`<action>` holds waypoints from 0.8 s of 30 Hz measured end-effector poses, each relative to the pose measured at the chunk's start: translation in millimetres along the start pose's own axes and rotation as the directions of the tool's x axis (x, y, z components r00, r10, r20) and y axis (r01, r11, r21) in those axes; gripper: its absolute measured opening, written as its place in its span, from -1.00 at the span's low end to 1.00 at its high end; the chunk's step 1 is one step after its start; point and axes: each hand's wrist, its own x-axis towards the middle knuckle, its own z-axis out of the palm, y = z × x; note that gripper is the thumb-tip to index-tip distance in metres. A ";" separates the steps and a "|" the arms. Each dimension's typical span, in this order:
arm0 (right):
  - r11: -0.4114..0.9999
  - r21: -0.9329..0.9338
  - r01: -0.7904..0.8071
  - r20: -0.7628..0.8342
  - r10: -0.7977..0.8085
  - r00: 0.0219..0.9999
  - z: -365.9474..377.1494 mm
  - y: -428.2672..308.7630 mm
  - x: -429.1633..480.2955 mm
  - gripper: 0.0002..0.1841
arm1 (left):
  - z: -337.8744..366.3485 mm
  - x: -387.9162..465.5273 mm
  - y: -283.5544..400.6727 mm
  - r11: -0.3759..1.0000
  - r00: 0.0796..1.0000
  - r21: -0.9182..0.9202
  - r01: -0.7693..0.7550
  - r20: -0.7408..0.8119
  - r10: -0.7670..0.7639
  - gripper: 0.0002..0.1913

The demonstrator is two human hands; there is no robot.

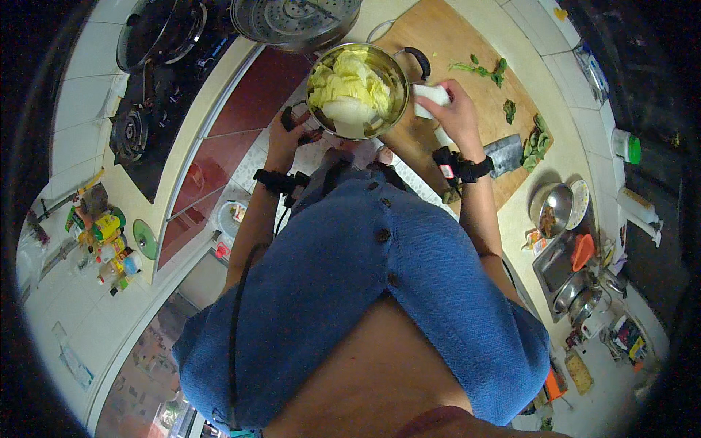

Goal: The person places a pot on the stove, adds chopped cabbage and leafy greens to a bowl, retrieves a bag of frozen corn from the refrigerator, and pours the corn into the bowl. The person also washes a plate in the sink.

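A two-handled metal pot (406, 104) holds pieces of pale yellow-green leafy cabbage (356, 87) and white stalk. My left hand (289, 134) grips the black side handle at its left. On the right, my right hand (452, 112) holds white cut pieces (432, 94), which look like cabbage stalk, beside the pot's rim. Another white piece lies on the wooden cutting board (432, 44) below that hand. Right of my wrist, the broad metal blade of a cleaver (504, 155) lies on the board; its handle is hidden.
Green leaf scraps (535, 143) lie along the board's right edge. A perforated metal steamer (298, 22) stands above the pot, a gas stove (131, 131) to the left. At the right are a metal bowl (554, 211), a white plate (579, 202) and a sink (553, 268).
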 end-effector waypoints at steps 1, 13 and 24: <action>0.999 -0.039 -0.003 0.054 0.005 0.999 6.2 -12.3 2.4 -0.58 | -0.1 0.8 -0.2 1.000 1.000 -0.019 0.003 -0.010 -0.003 -0.52; 0.855 -0.509 -0.102 0.093 0.172 0.981 -22.5 103.1 -18.4 -0.33 | -0.6 2.7 -0.8 0.993 0.993 0.029 0.110 -0.051 -0.109 -0.53; 0.947 -0.104 -0.306 0.129 0.317 0.940 -16.6 99.0 -36.0 -0.57 | 5.7 3.6 -0.9 0.997 0.997 0.023 0.076 -0.020 -0.076 -0.46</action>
